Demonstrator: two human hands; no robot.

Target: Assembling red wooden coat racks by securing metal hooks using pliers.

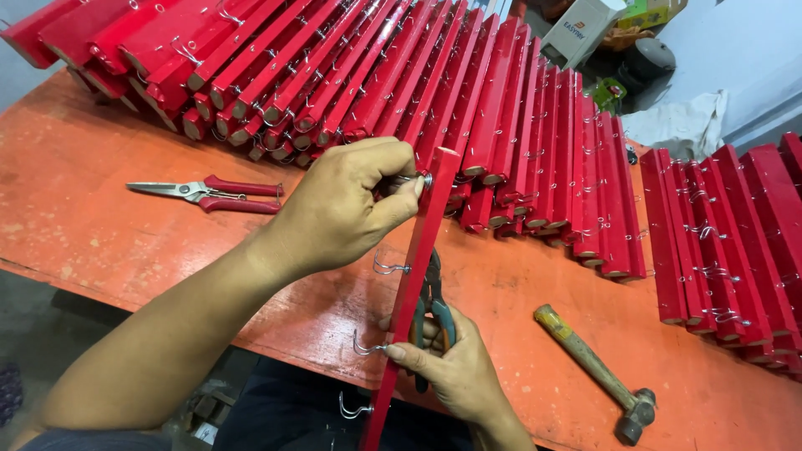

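- While the left hand (pixel 342 209) pinches a metal hook (pixel 415 178) at the red strip (pixel 415 276) top — fingers closed on it.
- Right hand (pixel 455 367) grips strip and pliers (pixel 433 313) (green handles).
- Hammer (pixel 595 372) lies near — orange table (pixel 100 225).

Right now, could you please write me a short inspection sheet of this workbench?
Surface: orange bench, worn and scuffed.
Job's things: red strip with metal hooks, held tilted.
Clutter: red strips stacked in rows; snips; hammer.
Grips: left hand pinches a hook at the strip's top; right hand steadies the strip and holds pliers.
Cables: nothing seen.
Surroundings: boxes and white cloth behind the bench.
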